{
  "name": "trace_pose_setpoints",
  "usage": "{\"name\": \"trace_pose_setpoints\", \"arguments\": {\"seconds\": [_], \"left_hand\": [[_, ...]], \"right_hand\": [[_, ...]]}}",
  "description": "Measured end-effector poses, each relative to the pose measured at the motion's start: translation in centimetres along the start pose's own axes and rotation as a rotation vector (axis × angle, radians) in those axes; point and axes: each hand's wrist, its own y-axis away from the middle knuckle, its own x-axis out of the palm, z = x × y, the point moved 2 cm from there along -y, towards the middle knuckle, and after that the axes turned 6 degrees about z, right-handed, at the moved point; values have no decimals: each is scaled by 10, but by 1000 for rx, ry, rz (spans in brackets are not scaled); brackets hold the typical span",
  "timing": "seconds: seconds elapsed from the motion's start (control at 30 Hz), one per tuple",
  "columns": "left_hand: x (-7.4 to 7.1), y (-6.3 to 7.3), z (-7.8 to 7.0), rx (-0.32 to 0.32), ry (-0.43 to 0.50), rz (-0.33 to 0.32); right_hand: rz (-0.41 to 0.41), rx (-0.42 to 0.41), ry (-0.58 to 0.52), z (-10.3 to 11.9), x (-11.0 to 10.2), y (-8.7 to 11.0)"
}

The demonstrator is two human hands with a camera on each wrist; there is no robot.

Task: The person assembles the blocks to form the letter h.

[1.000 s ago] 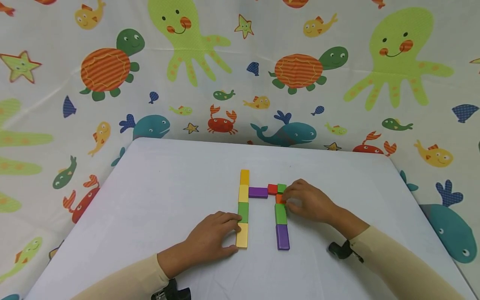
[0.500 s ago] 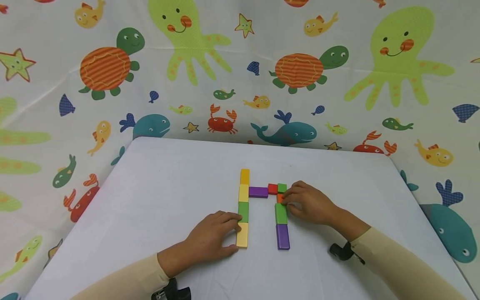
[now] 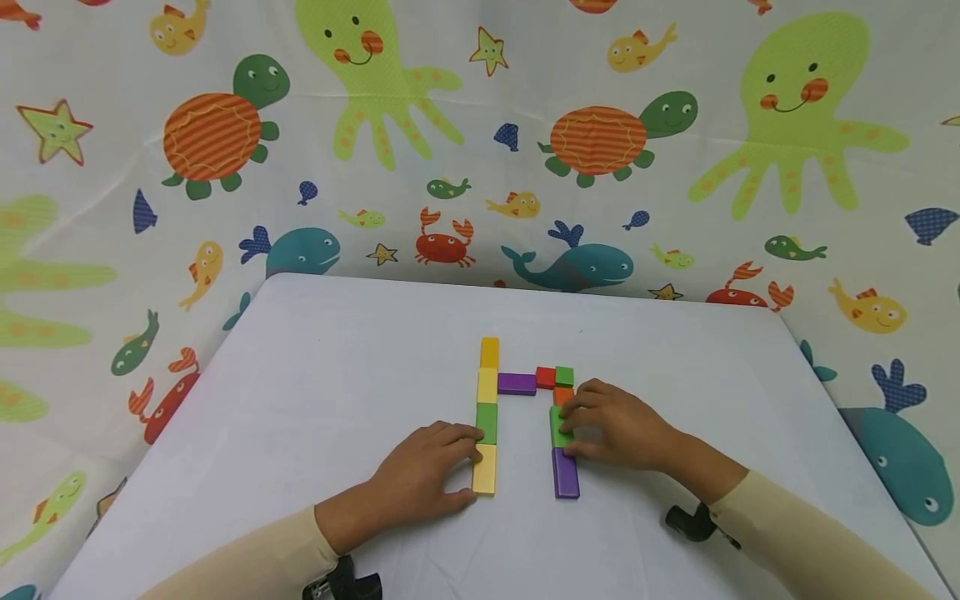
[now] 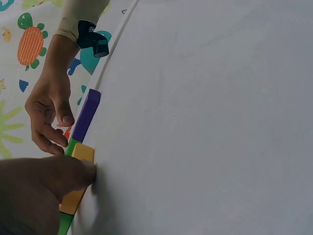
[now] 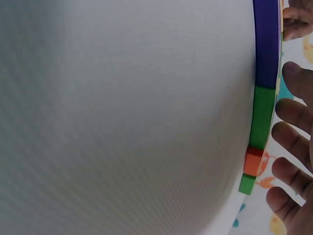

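Observation:
Coloured toy blocks lie on the white table in two columns joined by a short row. The left column has a deep-yellow block, a yellow block, a green block and a pale-yellow block. A purple block and a red cube bridge to a small green cube. Below it run an orange cube, a longer green block and another purple block. My left hand rests fingertips against the left column's lower blocks. My right hand touches the right column's green block, fingers spread.
The white table extends around the blocks. Behind it hangs a white cloth printed with sea animals. A black wrist camera is worn on the right wrist, another on the left.
My right hand has slid down the right column from the orange cube to the longer green block, uncovering the orange cube. The left hand stays in place.

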Motion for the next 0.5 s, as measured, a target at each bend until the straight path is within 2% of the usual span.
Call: {"name": "trace_pose_setpoints", "arguments": {"seconds": [0.5], "left_hand": [[0,0,1,-2,9,3]], "right_hand": [[-19,-16,40,7,0,2]]}}
